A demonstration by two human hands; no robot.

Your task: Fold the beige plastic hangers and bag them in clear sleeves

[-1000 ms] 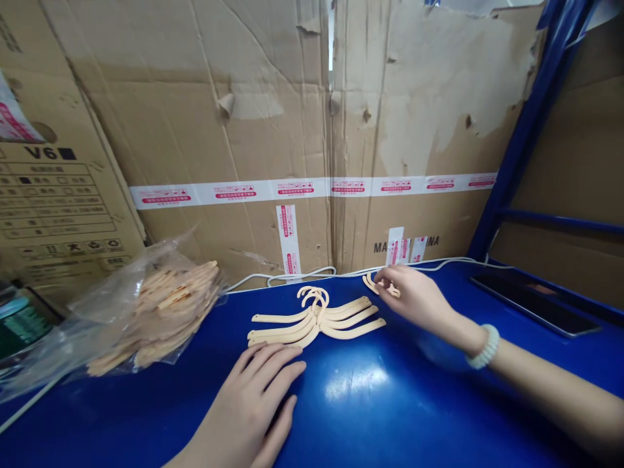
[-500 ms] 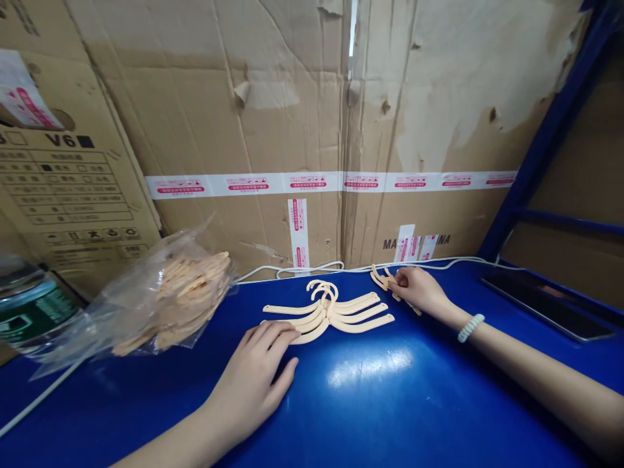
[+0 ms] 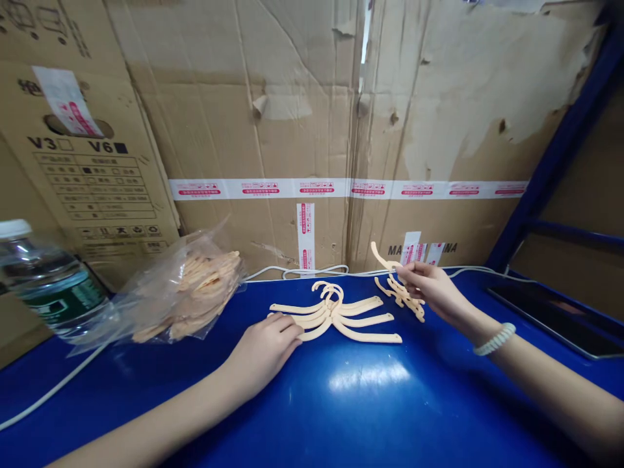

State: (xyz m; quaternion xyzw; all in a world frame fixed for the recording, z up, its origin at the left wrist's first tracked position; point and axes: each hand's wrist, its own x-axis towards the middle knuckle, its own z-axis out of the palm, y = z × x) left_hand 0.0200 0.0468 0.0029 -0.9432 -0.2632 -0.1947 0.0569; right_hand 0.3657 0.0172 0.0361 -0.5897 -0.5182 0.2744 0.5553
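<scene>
Several small cream plastic hangers (image 3: 341,313) lie fanned out on the blue tabletop (image 3: 370,403). My left hand (image 3: 263,348) rests on the left ends of these hangers, fingers curled over them. My right hand (image 3: 433,289) pinches one cream hanger (image 3: 385,260) and holds it lifted, just above a small pile of loose cream pieces (image 3: 404,296). A white bead bracelet (image 3: 494,339) sits on my right wrist.
A clear plastic bag (image 3: 190,292) full of more cream hangers lies at the left. A water bottle (image 3: 46,279) stands at the far left. Cardboard boxes (image 3: 312,130) form the back wall. A white cable (image 3: 312,270) runs along their base. A dark tablet (image 3: 560,312) lies at the right beside a blue rack post (image 3: 560,149).
My right hand has lifted one hanger off the small pile at the back. My left hand has slid forward onto the left ends of the fanned hangers. The view has shifted left.
</scene>
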